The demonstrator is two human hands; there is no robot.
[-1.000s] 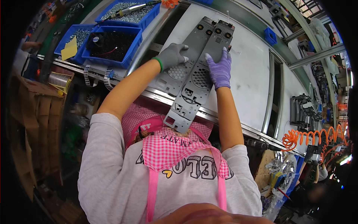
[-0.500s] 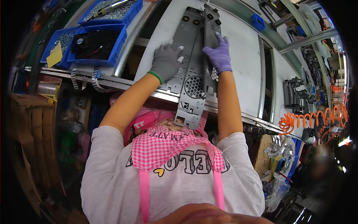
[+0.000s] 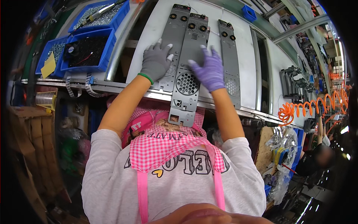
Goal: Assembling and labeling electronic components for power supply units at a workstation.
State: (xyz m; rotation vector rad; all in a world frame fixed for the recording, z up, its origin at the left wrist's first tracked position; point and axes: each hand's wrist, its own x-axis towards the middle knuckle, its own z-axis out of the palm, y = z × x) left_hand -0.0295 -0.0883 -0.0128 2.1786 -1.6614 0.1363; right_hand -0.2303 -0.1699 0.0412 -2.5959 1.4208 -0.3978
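Three long grey perforated metal panels lie side by side on the white bench. My left hand (image 3: 156, 61), in a grey glove with a green cuff, rests with fingers spread on the left panel (image 3: 172, 35). Over the right edge of the middle panel (image 3: 190, 48) is my right hand (image 3: 209, 71) in a purple glove, fingers apart and gripping nothing. That middle panel has a round honeycomb vent, and its near end juts past the bench edge. The right panel (image 3: 228, 56) lies a little apart, partly behind my right hand. Round brass-coloured fittings sit at each panel's far end.
Blue bins (image 3: 89, 67) at the left hold small screws, a black fan and a yellow note. A power screwdriver (image 3: 97, 13) lies across the far bin. At the right are an orange coiled hose (image 3: 298, 112) and a stack of dark parts (image 3: 292, 84). A metal rail (image 3: 223, 106) edges the bench.
The panel that stood tilted at my right hand is no longer tilted. All three panels now lie flat and spread out. My right hand has moved nearer to me; my left stays on its panel.
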